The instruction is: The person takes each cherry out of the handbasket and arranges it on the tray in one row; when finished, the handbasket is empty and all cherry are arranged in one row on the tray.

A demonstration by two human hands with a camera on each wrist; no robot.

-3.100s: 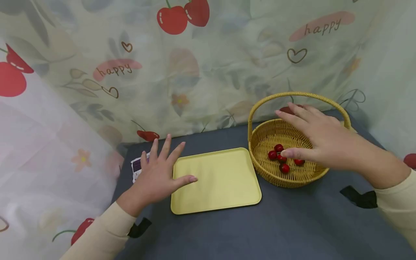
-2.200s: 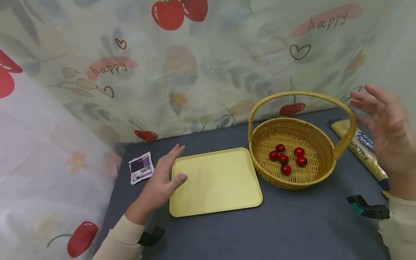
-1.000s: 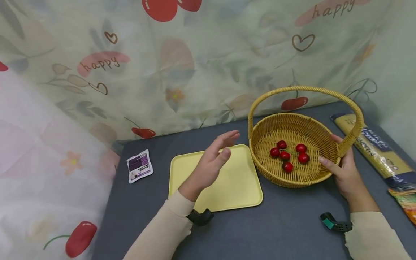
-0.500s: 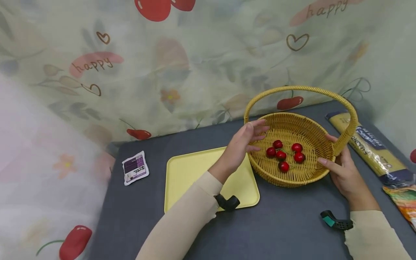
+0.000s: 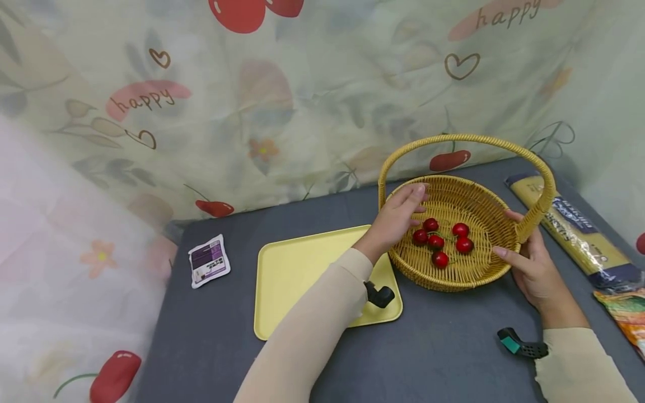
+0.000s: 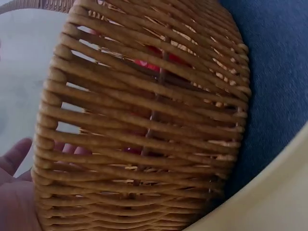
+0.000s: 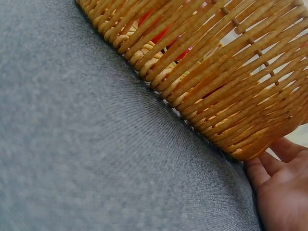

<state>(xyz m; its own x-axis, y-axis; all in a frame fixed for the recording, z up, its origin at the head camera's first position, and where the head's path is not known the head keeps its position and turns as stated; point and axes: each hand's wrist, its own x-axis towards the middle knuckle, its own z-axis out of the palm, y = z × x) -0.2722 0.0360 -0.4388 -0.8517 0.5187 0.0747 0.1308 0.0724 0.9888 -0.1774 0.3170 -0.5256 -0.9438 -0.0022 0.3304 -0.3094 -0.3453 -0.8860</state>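
In the head view a yellow wicker basket (image 5: pixel 471 196) with a tall handle stands upright on the grey cloth. Several red cherries (image 5: pixel 435 242) lie on its floor. My left hand (image 5: pixel 390 224) reaches over the left rim, its loosely bent fingers just left of the cherries and nothing seen in its hold. At the right side my right hand (image 5: pixel 539 277) grips the rim, thumb inside and fingers outside below the handle's foot. In the left wrist view the basket's woven wall (image 6: pixel 144 115) hides part of the left hand (image 6: pixel 17 202); the right wrist view shows right fingers against the wall.
A yellow tray (image 5: pixel 297 268) lies left of the basket, partly under my left forearm. Further left is a small white-and-purple packet (image 5: pixel 209 261). Along the right side lie a long gold-and-blue packet (image 5: pixel 574 224) and an orange-green bag (image 5: pixel 627 313). A patterned curtain (image 5: pixel 322 112) hangs behind.
My left hand has moved right from beside and over the tray into the basket. My right hand came down from the far right and took hold of the basket's right rim.
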